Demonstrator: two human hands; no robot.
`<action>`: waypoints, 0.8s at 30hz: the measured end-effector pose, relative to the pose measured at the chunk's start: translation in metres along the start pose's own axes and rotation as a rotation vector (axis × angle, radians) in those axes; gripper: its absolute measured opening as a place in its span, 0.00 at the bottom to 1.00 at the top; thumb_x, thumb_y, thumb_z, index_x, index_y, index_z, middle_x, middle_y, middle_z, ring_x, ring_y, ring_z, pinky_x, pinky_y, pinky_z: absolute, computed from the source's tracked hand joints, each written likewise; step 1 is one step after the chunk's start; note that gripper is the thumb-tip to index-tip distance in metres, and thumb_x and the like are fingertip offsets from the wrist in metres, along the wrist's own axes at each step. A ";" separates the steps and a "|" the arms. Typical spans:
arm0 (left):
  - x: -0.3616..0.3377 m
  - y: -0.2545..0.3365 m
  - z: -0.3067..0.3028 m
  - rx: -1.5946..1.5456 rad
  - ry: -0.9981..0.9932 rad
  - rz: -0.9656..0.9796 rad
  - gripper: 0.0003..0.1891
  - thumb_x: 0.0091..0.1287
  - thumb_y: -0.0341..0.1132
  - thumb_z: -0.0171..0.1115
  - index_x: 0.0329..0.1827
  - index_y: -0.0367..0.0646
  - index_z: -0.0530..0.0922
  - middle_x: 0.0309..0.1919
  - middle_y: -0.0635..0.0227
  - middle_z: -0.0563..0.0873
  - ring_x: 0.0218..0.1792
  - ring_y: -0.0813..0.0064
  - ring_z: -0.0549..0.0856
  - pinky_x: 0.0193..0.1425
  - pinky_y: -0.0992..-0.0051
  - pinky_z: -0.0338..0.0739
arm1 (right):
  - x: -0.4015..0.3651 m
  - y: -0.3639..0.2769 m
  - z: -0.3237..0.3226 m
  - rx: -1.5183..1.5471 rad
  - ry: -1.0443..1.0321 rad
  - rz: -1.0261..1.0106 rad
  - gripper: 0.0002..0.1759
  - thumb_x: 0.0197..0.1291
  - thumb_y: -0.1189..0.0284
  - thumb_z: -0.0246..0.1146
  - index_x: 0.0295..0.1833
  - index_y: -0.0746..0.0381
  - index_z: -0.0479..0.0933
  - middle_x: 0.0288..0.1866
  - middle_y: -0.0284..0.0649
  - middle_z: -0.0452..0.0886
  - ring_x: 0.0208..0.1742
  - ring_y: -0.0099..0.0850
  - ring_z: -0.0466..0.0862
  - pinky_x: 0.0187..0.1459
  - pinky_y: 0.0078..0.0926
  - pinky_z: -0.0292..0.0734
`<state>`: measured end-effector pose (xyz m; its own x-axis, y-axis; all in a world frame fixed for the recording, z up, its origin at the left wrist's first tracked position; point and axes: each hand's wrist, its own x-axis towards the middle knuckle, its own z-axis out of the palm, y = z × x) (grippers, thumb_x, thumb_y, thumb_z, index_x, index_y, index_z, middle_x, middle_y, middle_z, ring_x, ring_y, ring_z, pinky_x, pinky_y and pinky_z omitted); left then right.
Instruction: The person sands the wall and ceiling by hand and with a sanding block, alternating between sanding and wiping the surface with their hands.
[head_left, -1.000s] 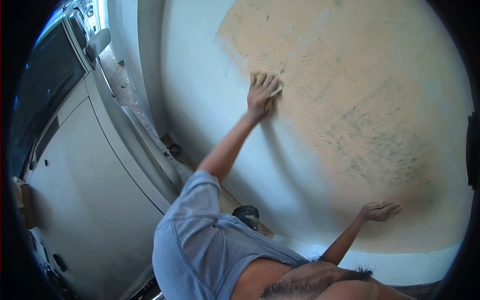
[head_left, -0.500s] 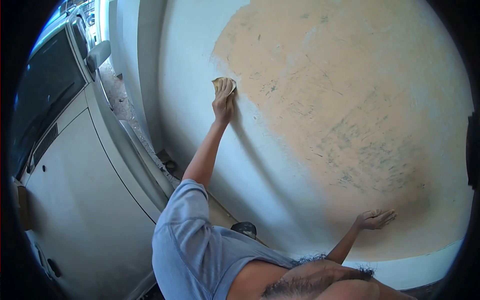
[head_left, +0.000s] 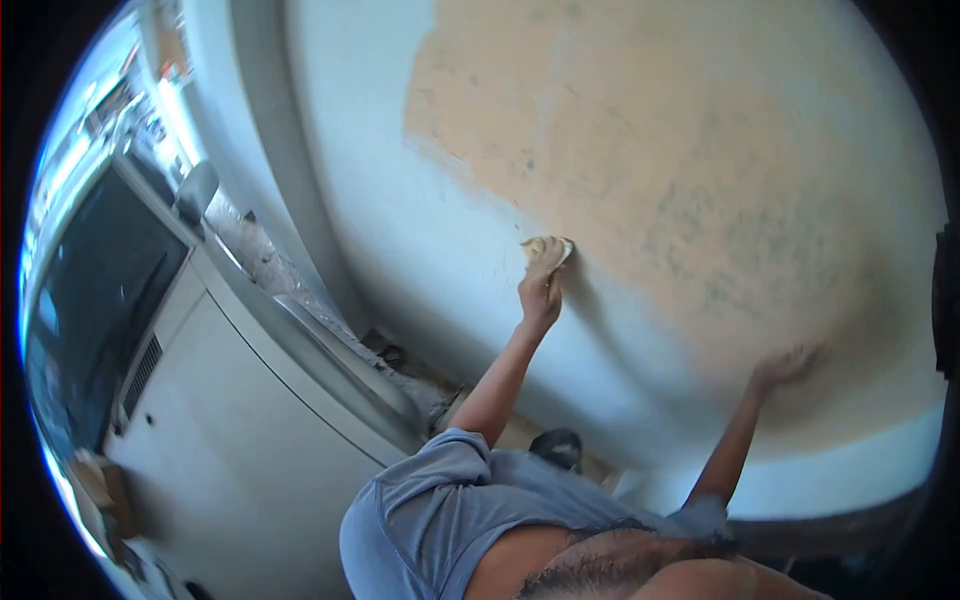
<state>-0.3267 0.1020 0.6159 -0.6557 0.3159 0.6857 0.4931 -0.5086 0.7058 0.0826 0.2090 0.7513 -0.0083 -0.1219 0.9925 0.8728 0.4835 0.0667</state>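
My left hand presses a folded piece of yellowish sandpaper against the wall, its fingers closed over the sheet. It sits at the lower left border of a large beige patch, where the patch meets the pale paint. Grey scuffs and scratches mark the beige area. Lower down on the right, my right hand is blurred but has its fingers stretched out, over the beige part of the wall and holding nothing.
A white vehicle with a dark windshield and a side mirror stands close on the left. Between it and the wall runs a narrow strip of rough ground. A dark container stands low by the wall's foot.
The view has swung a little. My left hand has slid the sandpaper down and right along the patch's border. My right hand appears higher and further right, now blurred.
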 end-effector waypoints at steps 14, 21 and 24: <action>0.002 0.097 -0.020 -0.120 -1.054 -0.212 0.08 0.64 0.31 0.68 0.34 0.34 0.80 0.21 0.71 0.77 0.27 0.85 0.75 0.32 0.81 0.70 | -0.096 -0.254 -0.053 1.495 -0.858 1.513 0.11 0.64 0.73 0.62 0.47 0.69 0.78 0.40 0.38 0.82 0.43 0.24 0.79 0.47 0.28 0.74; 0.177 0.027 -0.026 0.363 -0.063 0.575 0.20 0.71 0.38 0.56 0.60 0.33 0.73 0.62 0.49 0.75 0.63 0.55 0.74 0.67 0.61 0.67 | -0.102 -0.218 -0.083 1.252 -0.737 1.472 0.05 0.59 0.76 0.65 0.38 0.67 0.78 0.33 0.35 0.80 0.36 0.21 0.77 0.40 0.23 0.73; 0.232 0.049 0.005 0.634 0.175 0.262 0.38 0.76 0.57 0.30 0.76 0.33 0.47 0.76 0.44 0.47 0.77 0.48 0.48 0.76 0.52 0.46 | -0.122 -0.192 -0.115 1.227 -0.721 1.551 0.06 0.59 0.76 0.63 0.40 0.67 0.78 0.34 0.33 0.79 0.37 0.21 0.77 0.40 0.24 0.72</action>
<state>-0.4523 0.1543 0.8104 -0.5258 0.0865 0.8462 0.8504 0.0307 0.5253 -0.0281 0.0316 0.6056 -0.1699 0.9778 0.1227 -0.3411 0.0585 -0.9382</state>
